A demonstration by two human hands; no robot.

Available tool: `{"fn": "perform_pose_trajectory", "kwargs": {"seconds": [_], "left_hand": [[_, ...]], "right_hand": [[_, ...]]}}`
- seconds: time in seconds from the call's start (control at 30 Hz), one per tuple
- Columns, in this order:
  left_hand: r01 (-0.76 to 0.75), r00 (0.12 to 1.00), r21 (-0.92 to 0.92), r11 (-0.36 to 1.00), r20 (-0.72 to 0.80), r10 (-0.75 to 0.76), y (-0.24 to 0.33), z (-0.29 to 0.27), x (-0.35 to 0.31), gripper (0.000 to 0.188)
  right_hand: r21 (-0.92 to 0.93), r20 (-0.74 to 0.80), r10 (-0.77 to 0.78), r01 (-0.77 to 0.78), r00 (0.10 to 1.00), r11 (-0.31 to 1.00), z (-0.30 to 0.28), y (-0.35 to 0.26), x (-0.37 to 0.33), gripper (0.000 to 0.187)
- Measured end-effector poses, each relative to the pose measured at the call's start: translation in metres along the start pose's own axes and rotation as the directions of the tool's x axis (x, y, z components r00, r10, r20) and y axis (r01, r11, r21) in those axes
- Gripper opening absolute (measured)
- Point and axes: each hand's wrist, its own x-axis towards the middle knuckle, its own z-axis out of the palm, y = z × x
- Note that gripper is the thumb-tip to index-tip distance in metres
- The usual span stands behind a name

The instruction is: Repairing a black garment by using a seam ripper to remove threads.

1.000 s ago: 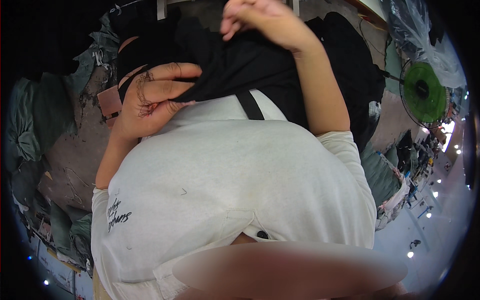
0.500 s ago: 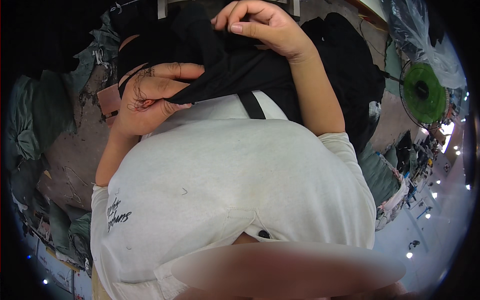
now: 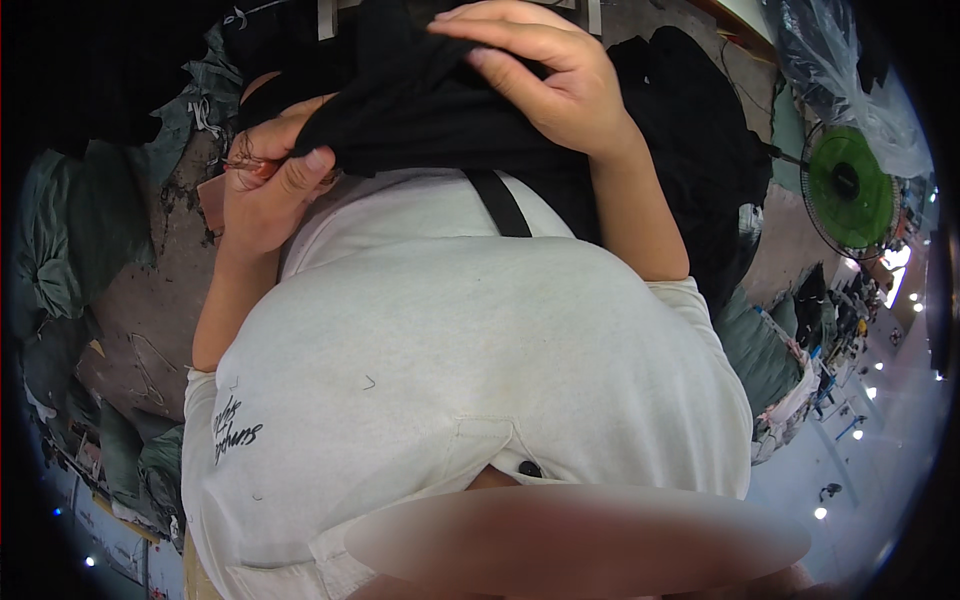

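Note:
Black cloth lies bunched across my lap. My left hand pinches its near left edge between thumb and bent fingers. Fine dark threads are tangled around that hand, and a small reddish-orange piece shows at its fingers; what it is I cannot make out. At the far side, my right hand is closed on a raised fold of the same cloth, thumb below and fingers above. The right fingertips are partly hidden in the fold.
Dark green cloth bundles lie to the left on a stained floor. More black fabric is heaped to my right. Beyond it are a green-bladed fan and a clear plastic sheet. Pale metal legs stand at the far edge.
My left hand has shifted left and a little nearer, drawing the cloth edge with it. The right hand has turned and moved slightly, its fingers now stretched over the cloth.

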Motion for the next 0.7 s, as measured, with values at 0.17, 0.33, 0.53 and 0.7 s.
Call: {"fn": "perform_pose_trajectory", "kwargs": {"seconds": [0.17, 0.33, 0.53, 0.7], "left_hand": [[0.115, 0.991, -0.07, 0.991, -0.068, -0.119, -0.003, -0.001, 0.006, 0.03], [0.127, 0.967, -0.139, 0.982, -0.202, -0.154, 0.001, 0.017, 0.015, 0.025], [0.189, 0.952, -0.329, 0.925, -0.171, -0.255, 0.0, 0.019, 0.017, 0.025], [0.243, 0.951, -0.451, 0.859, -0.065, -0.303, -0.004, 0.015, 0.014, 0.025]], "right_hand": [[0.089, -0.191, 0.202, -0.188, 0.961, 0.978, -0.011, -0.036, -0.004, 0.02], [-0.004, -0.245, 0.194, -0.201, 0.95, 0.98, -0.016, -0.048, -0.009, 0.02], [0.15, -0.263, 0.222, -0.187, 0.939, 0.971, -0.01, -0.037, -0.02, 0.02], [0.211, -0.207, 0.154, -0.109, 0.966, 0.971, -0.001, -0.012, -0.024, 0.013]]}}
